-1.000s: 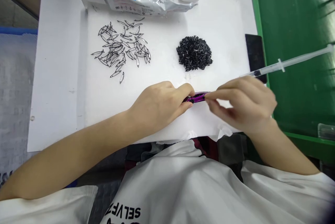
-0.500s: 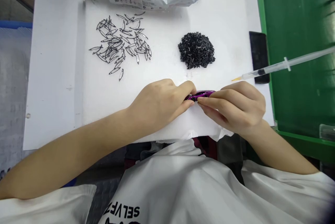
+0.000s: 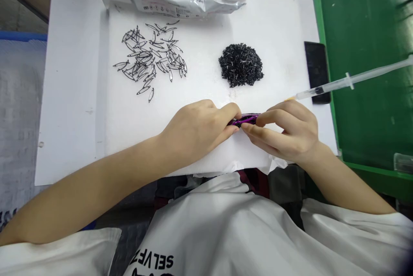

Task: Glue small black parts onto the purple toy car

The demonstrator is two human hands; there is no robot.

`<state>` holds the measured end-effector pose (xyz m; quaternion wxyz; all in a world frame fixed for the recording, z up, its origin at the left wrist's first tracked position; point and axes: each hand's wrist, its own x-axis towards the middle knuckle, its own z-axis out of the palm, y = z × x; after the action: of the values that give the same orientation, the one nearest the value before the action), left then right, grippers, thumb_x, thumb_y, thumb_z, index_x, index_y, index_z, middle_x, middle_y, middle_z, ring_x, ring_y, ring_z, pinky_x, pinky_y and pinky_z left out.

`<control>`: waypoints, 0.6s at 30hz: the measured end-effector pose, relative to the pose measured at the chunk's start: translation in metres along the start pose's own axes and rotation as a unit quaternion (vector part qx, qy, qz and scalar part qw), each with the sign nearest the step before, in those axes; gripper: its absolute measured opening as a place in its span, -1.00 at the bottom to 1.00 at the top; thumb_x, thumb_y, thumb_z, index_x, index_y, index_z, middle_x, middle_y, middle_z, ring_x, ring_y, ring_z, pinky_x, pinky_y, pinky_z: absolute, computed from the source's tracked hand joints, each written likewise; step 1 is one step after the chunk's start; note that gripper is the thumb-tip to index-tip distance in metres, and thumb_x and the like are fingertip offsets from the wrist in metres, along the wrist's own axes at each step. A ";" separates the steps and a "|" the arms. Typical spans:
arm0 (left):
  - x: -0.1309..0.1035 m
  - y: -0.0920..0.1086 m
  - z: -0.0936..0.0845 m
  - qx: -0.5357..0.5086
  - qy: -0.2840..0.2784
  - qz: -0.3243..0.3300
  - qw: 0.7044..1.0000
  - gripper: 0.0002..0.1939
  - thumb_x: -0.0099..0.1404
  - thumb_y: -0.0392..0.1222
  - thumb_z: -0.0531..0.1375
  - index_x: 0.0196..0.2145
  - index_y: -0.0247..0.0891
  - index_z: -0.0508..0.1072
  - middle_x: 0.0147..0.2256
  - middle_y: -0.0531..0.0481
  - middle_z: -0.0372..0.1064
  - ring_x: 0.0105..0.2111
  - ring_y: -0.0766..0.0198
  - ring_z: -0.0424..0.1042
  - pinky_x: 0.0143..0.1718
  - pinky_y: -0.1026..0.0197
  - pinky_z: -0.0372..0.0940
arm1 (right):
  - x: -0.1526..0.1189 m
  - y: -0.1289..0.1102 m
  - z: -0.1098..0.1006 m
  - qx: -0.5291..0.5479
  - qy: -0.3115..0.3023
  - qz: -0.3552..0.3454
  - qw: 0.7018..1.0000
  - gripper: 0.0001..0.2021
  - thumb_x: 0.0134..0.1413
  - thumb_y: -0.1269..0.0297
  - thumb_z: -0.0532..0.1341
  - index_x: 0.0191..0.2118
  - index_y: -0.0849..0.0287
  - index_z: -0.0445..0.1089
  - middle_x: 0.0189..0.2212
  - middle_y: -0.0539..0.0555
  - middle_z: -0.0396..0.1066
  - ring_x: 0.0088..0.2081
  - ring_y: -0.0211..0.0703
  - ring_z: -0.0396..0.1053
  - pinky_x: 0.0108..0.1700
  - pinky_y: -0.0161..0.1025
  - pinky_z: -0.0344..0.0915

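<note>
1. bright, even light on your white board (image 3: 200, 91); shadows soft, e.g. under the tube (image 3: 206, 2).
2. you've got glare on the tube's shiny film.
3. wide-angle stretch at your edges; far rt soft, lower rt corner dark.
4. purple pc (image 3: 248, 119) too small for fine detail.

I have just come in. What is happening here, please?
A person's left hand pinches a small purple and black piece, and the right hand has its fingertips at the same piece. Farther out on the white board lie scattered thin black-edged pieces and a heap of small black parts.
</note>
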<state>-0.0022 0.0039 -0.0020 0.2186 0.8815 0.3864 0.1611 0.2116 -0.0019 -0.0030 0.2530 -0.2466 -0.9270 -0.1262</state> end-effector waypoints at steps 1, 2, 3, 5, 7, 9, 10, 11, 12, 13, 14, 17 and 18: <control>0.000 0.000 0.000 0.002 0.000 0.000 1.000 -0.81 0.34 -0.13 0.08 -0.15 -0.24 0.39 -0.41 0.04 0.43 -0.37 0.24 0.40 -0.43 0.26 0.20 | 0.000 0.001 -0.002 0.014 0.000 0.007 1.000 -0.80 -0.10 0.46 0.31 -0.32 0.06 0.36 -0.55 -0.02 0.33 -0.52 -0.24 0.20 -0.52 -0.24 0.18; 0.000 0.000 -0.001 0.004 -0.002 -0.001 1.000 -0.81 0.34 -0.14 0.08 -0.15 -0.24 0.39 -0.42 0.04 0.42 -0.38 0.24 0.40 -0.43 0.26 0.19 | 0.001 0.002 -0.005 0.031 0.006 0.020 0.999 -0.80 -0.09 0.47 0.30 -0.32 0.07 0.35 -0.55 -0.01 0.33 -0.53 -0.25 0.21 -0.52 -0.24 0.19; 0.000 0.001 -0.002 0.004 -0.005 -0.003 1.000 -0.81 0.34 -0.14 0.09 -0.14 -0.23 0.38 -0.43 0.05 0.41 -0.38 0.23 0.40 -0.44 0.26 0.18 | 0.003 0.004 -0.008 0.048 0.018 0.041 0.998 -0.80 -0.08 0.48 0.29 -0.32 0.08 0.34 -0.55 -0.01 0.33 -0.53 -0.25 0.22 -0.53 -0.25 0.20; 0.000 0.002 -0.003 -0.001 -0.014 -0.007 1.000 -0.81 0.33 -0.15 0.10 -0.14 -0.22 0.38 -0.44 0.06 0.40 -0.38 0.23 0.39 -0.42 0.25 0.18 | 0.009 0.007 -0.015 0.079 0.040 0.091 0.992 -0.78 -0.07 0.52 0.27 -0.30 0.08 0.34 -0.53 0.00 0.35 -0.51 -0.24 0.27 -0.51 -0.25 0.21; 0.000 0.002 -0.004 -0.003 -0.025 -0.010 1.000 -0.82 0.32 -0.15 0.12 -0.14 -0.22 0.38 -0.43 0.06 0.40 -0.36 0.23 0.39 -0.40 0.25 0.19 | 0.021 0.010 -0.019 0.088 0.038 0.136 0.986 -0.81 -0.04 0.53 0.24 -0.31 0.09 0.34 -0.53 0.01 0.38 -0.48 -0.22 0.30 -0.47 -0.24 0.23; 0.001 0.003 -0.003 0.008 -0.033 -0.004 0.999 -0.81 0.29 -0.14 0.15 -0.15 -0.22 0.37 -0.41 0.06 0.41 -0.34 0.22 0.40 -0.37 0.24 0.21 | 0.037 0.014 -0.017 0.099 0.010 0.155 0.983 -0.89 0.01 0.49 0.22 -0.35 0.12 0.36 -0.52 0.02 0.41 -0.46 -0.22 0.32 -0.42 -0.24 0.25; 0.001 0.004 -0.002 0.020 -0.034 0.004 0.999 -0.80 0.27 -0.15 0.17 -0.16 -0.23 0.37 -0.39 0.05 0.42 -0.33 0.21 0.40 -0.35 0.23 0.22 | 0.046 0.015 -0.015 0.111 -0.012 0.162 0.980 -0.93 0.03 0.46 0.20 -0.37 0.14 0.38 -0.52 0.02 0.42 -0.46 -0.23 0.33 -0.41 -0.25 0.25; 0.002 0.006 -0.001 0.037 -0.036 0.017 0.999 -0.80 0.26 -0.17 0.18 -0.16 -0.25 0.36 -0.36 0.03 0.43 -0.31 0.20 0.40 -0.33 0.22 0.23 | 0.056 0.017 -0.010 0.128 -0.043 0.171 0.976 -0.93 0.05 0.43 0.18 -0.38 0.15 0.39 -0.50 0.02 0.43 -0.45 -0.24 0.33 -0.41 -0.26 0.24; 0.002 0.008 -0.001 0.057 -0.041 0.031 0.997 -0.79 0.25 -0.20 0.19 -0.15 -0.27 0.36 -0.32 0.01 0.43 -0.28 0.19 0.40 -0.30 0.21 0.24 | 0.066 0.018 -0.004 0.149 -0.080 0.179 0.969 -0.92 0.07 0.40 0.17 -0.37 0.16 0.41 -0.48 0.01 0.44 -0.44 -0.25 0.34 -0.40 -0.27 0.24; 0.001 0.011 -0.001 0.081 -0.051 0.043 0.995 -0.79 0.24 -0.23 0.18 -0.15 -0.29 0.35 -0.29 -0.01 0.44 -0.26 0.17 0.40 -0.28 0.19 0.25 | 0.076 0.019 0.003 0.165 -0.120 0.189 0.961 -0.89 0.07 0.39 0.15 -0.36 0.16 0.43 -0.46 0.01 0.45 -0.44 -0.25 0.35 -0.38 -0.28 0.24; 0.000 0.015 -0.001 0.107 -0.060 0.049 0.991 -0.77 0.25 -0.27 0.16 -0.12 -0.31 0.34 -0.27 -0.04 0.44 -0.25 0.15 0.40 -0.27 0.17 0.26 | 0.085 0.020 0.011 0.171 -0.164 0.201 0.951 -0.87 0.08 0.39 0.13 -0.33 0.17 0.45 -0.44 0.01 0.46 -0.42 -0.25 0.36 -0.36 -0.28 0.24; -0.014 0.032 -0.004 0.168 -0.054 0.032 0.984 -0.62 0.24 -0.31 0.14 0.02 -0.40 0.26 -0.06 -0.23 0.38 -0.22 0.06 0.41 -0.29 0.11 0.28 | 0.108 0.022 0.037 0.141 -0.239 0.217 0.936 -0.78 0.08 0.44 0.09 -0.22 0.20 0.46 -0.36 0.05 0.48 -0.35 -0.19 0.38 -0.32 -0.25 0.21; -0.022 0.039 -0.005 0.167 -0.033 0.029 0.985 -0.58 0.25 -0.30 0.14 0.06 -0.41 0.23 0.01 -0.29 0.32 -0.20 0.05 0.41 -0.28 0.09 0.28 | 0.113 0.022 0.044 0.125 -0.245 0.221 0.936 -0.76 0.07 0.46 0.08 -0.20 0.20 0.45 -0.34 0.06 0.48 -0.33 -0.17 0.38 -0.31 -0.25 0.19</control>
<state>0.0048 -0.0347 0.0199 0.0763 0.9211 0.3749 0.0714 0.1199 0.0771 0.0227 0.0686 -0.4352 -0.8904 0.1143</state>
